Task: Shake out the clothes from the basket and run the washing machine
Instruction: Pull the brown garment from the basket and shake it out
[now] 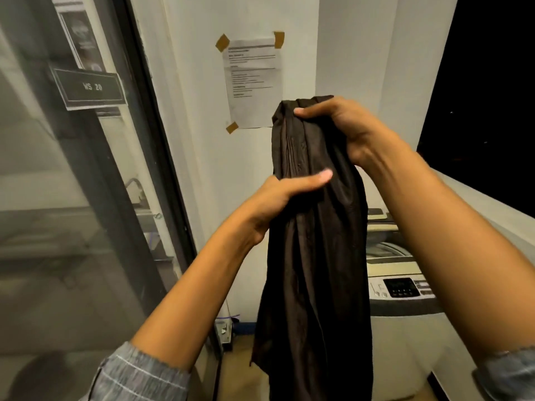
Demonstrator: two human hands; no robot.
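A long dark brown garment [315,256] hangs bunched in front of me, reaching below the frame's bottom edge. My right hand [344,128] grips its top end, thumb across the gathered cloth. Lower down, my left hand [285,198] holds the garment from the left, thumb lying over the front of the fabric and fingers hidden behind it. A top-loading washing machine [405,319] stands low on the right behind the garment, its lid raised, the drum opening and a control panel [402,286] showing. No basket is in view.
A glass door [72,198] with a dark frame and a "WS 20" sign fills the left. A paper notice [252,79] is taped to the white wall ahead. A white ledge [492,204] runs along the right under a dark opening.
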